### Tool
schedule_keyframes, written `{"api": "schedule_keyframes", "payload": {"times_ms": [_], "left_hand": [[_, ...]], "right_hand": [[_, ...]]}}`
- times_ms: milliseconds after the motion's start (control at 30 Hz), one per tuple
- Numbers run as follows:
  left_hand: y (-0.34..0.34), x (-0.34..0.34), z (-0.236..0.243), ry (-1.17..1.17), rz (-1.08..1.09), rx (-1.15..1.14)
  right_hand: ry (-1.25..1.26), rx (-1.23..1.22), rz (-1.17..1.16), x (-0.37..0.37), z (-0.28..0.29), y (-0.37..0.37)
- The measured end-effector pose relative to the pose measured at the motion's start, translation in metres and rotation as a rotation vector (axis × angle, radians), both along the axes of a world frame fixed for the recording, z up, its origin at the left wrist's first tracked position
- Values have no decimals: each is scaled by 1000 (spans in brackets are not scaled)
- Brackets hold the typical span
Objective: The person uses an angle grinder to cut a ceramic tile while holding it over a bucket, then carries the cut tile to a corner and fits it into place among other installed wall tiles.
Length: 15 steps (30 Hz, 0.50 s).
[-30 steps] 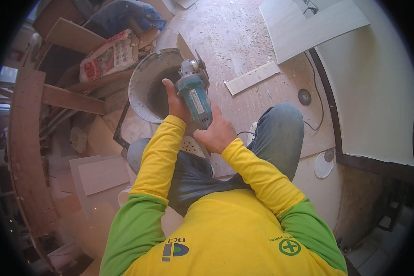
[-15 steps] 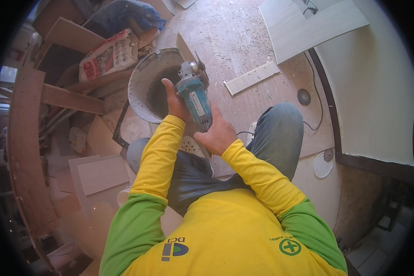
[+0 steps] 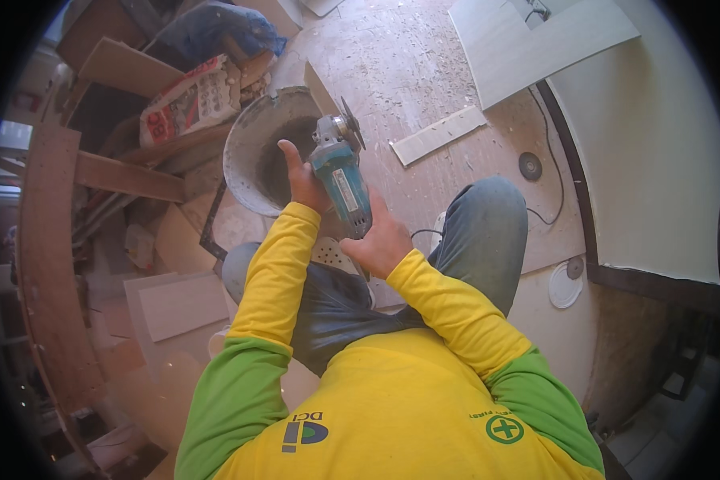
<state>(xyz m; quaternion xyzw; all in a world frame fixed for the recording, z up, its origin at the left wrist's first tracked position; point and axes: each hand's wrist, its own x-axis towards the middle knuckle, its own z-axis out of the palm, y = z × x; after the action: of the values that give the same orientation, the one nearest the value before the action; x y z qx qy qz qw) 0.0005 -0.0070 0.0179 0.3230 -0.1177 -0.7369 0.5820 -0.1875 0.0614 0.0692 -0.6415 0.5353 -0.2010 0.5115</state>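
"Floor (image 3: 376, 68) spreads beyond the left hand (image 3: 306, 184) and the right hand (image 3: 385, 238), with a pale panel (image 3: 528, 60) farther off to their right. Does either affect how to hold things well?"

"Less than the bucket (image 3: 244, 164), I'd say. Its mouth opens just past the left hand, so the grinder (image 3: 343, 178) is best held clear of that rim."

"And the grip?"

"Firm on the body, wrists easy, all fingers well back from the disc (image 3: 351, 124). That sits beyond both hands, on the right side of the head. I can't tell whether it's spinning, so treat it as live. Leave the cord (image 3: 426, 231), just right of the right hand, slack and away from it."

"Where exactly does the grinder lie?"

"Between the hands, touching both. Its tail rests in the crook of the right hand's thumb and finger; its head points away, just right of the left thumb."

"Are both clamped?"

"The right is wrapped around the tail. The left lies along the left side, thumb raised; its fingers are hidden, so I can't tell how far they close."
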Motion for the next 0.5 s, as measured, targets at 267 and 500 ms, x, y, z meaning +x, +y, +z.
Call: {"api": "schedule_keyframes", "payload": {"times_ms": [267,500], "left_hand": [[6,-3,-4,-162,117,-79],[13,24,-19,-46,68,-253]], "right_hand": [[-226,-182,-38,-10,-15,6],[-447,-198,72,-22,-6,-6]]}}
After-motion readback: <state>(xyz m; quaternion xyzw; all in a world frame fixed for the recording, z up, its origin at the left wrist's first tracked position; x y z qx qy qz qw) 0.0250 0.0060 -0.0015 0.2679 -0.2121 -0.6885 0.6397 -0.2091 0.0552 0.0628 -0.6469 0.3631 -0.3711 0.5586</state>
